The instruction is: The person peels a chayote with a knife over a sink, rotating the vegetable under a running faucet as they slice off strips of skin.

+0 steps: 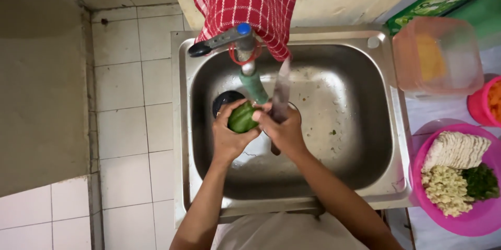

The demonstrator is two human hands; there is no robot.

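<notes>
Over the steel sink (383, 125), just below the tap (245, 54), the left hand (229, 138) cups a green vegetable (241, 119), its grip closed around it so any drips land in the basin. The right hand (284, 132) grips a knife (281, 96), blade pointing away, its thumb touching the vegetable's right side. A pink bowl (472, 218) sits on the desk nearby.

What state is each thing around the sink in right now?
Left hand: fingers wrapped round a green vegetable.
Right hand: gripping a knife, blade pointing up.
Sink: wet, specks of scraps.
Towel: draped behind tap.
Pink bowl: filled with chopped food.
</notes>
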